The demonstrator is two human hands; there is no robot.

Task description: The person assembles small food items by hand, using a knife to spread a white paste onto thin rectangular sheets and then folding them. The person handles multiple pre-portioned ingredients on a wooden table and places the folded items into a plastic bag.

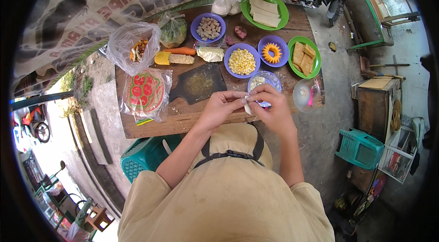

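Observation:
Near the table's front edge, the fingertips of my left hand (222, 106) and my right hand (274, 113) meet in a pinch. Between them is a small pale piece (248, 105) that looks like a garlic clove, mostly covered by the fingers. Just beyond my right hand stands a clear bowl (277, 80) with whitish pieces in it, partly hidden by the hand. To its right is a translucent shallow dish (302, 96) with a few pale bits. A dark cutting board (199, 83) lies beyond my left hand.
Purple bowls hold corn kernels (241, 61), a ring-shaped orange slice (271, 53) and greyish cubes (209, 28). Green plates carry pale slabs (265, 12) and browned slabs (303, 58). Left are a corn cob (180, 59), a carrot (183, 51) and plastic bags (145, 93). A teal stool (145, 155) stands below.

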